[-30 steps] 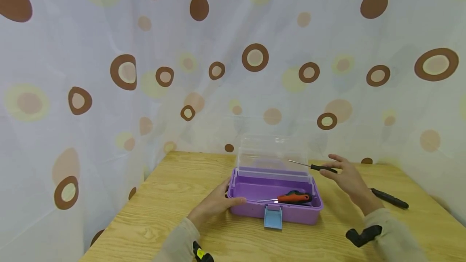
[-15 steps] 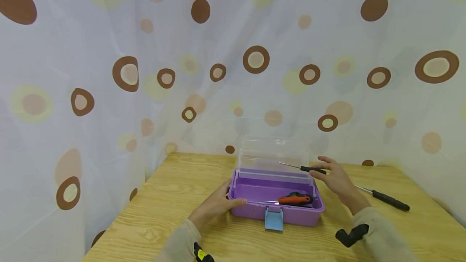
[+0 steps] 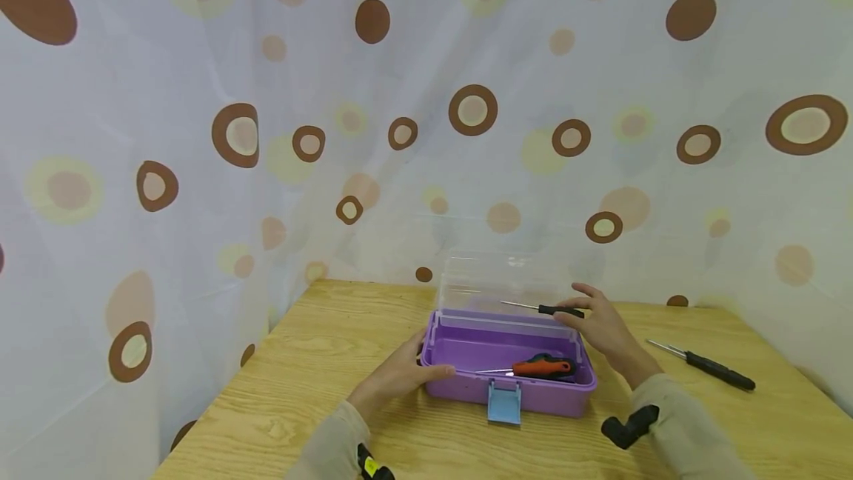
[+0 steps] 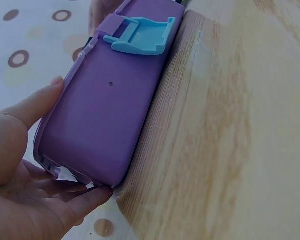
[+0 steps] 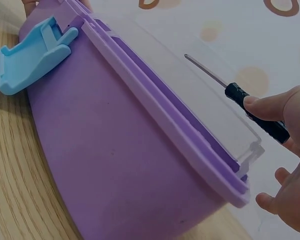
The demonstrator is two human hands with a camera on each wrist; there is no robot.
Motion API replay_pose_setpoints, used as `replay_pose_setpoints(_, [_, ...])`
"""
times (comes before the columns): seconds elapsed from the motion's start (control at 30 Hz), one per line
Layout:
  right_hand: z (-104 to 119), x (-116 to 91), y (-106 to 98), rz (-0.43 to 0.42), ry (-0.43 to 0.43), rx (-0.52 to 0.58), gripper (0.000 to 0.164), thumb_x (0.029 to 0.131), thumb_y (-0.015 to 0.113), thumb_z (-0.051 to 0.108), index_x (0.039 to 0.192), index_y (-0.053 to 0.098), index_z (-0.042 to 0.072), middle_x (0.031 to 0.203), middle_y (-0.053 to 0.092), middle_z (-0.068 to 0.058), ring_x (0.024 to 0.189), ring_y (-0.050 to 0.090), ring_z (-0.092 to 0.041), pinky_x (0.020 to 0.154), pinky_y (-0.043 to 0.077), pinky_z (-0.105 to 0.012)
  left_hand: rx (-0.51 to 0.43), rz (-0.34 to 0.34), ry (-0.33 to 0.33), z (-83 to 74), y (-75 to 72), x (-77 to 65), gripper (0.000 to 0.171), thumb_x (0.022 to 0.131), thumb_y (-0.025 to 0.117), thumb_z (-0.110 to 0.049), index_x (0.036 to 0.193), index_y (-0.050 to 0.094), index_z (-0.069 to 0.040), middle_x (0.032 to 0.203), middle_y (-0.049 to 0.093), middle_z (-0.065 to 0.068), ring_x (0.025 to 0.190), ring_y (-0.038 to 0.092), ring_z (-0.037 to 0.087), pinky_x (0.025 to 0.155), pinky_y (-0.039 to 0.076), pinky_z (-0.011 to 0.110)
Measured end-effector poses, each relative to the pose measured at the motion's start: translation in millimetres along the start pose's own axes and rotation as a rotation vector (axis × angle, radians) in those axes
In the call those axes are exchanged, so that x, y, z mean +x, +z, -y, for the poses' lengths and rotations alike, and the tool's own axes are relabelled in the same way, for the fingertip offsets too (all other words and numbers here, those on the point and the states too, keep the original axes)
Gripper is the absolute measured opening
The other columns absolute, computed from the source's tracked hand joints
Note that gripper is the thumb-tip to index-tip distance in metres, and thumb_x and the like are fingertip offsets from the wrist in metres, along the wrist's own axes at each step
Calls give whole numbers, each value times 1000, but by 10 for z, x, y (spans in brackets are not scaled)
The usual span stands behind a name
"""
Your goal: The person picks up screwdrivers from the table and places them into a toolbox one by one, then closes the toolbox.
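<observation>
Left hand (image 3: pixel 396 375) is gripping box's (image 3: pixel 453 389) left end, likely steadying it. Right hand (image 3: pixel 603 326) is pinching 1 screwdriver (image 5: pixel 234 93) above box, apparently keeping shaft (image 5: pixel 205 69) clear.

**Wood-grain tabletop (image 3: pixel 313 347) carries a purple toolbox (image 3: pixel 460 390) and a black-handled screwdriver (image 3: pixel 721 371)**

From my end I see a pale yellow tabletop with wavy grain, its left, far and right edges visible in the head view, its near edge out of sight. The toolbox stands upright on it, right of centre, its long front wall facing the near side. On that wall I make out a light blue latch (image 3: pixel 504 404) hanging open; along the far side, a clear lid (image 3: pixel 493 280) stands raised. From the left wrist I see a dark shadow along the toolbox's base. The screwdriver lies well apart to the right, handle toward the near right, metal end toward the far left. That end looks doubled; I can't tell why.
</observation>
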State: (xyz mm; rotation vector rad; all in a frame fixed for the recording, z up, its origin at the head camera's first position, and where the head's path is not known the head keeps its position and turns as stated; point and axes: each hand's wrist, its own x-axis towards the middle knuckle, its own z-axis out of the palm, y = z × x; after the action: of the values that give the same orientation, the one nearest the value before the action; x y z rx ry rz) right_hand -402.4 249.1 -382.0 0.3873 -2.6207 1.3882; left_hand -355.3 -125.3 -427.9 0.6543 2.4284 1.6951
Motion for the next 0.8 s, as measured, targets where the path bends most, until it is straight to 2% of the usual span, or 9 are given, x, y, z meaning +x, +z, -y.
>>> replay_pose_setpoints(0.3, [58, 39, 61, 18, -9, -37, 45, 97, 75, 25, 126, 67, -9, 165, 14, -28, 148, 9, -58, 110, 17, -79, 3, -4, 3, -1, 4, 4, 98, 92, 81, -35, 166, 21, -11, 160, 39, 19, 143, 40, 39, 118, 30, 57])
replay_pose_setpoints(0.5, [57, 43, 55, 25, -7, 9, 43, 99, 73, 22, 127, 66, -9, 166, 8, -28, 148, 4, -58, 110, 17, -79, 12, -8, -9, -15, 16, 9, 101, 90, 81, -39, 166, 21, -12, 160, 39, 18, 143, 40, 38, 118, 29, 59])
replay_pose_setpoints(0.63, [45, 40, 36, 12, -26, 34, 46, 101, 70, 24, 134, 62, -7, 167, 6, -27, 148, 2, -58, 108, 19, -80, 12, -9, -13, -25, 24, 8, 100, 91, 81, -38, 166, 21, -11, 159, 40, 19, 142, 41, 38, 117, 29, 59])
replay_pose_setpoints(0.8, [73, 11, 6, -11, -35, 17, 48, 103, 68, 26, 138, 60, -5, 165, 14, -30, 148, 8, -58, 109, 18, -79, 0, -8, -7, -31, 28, 5, 100, 91, 82, -37, 166, 21, -13, 161, 38, 18, 144, 39, 39, 118, 28, 60])
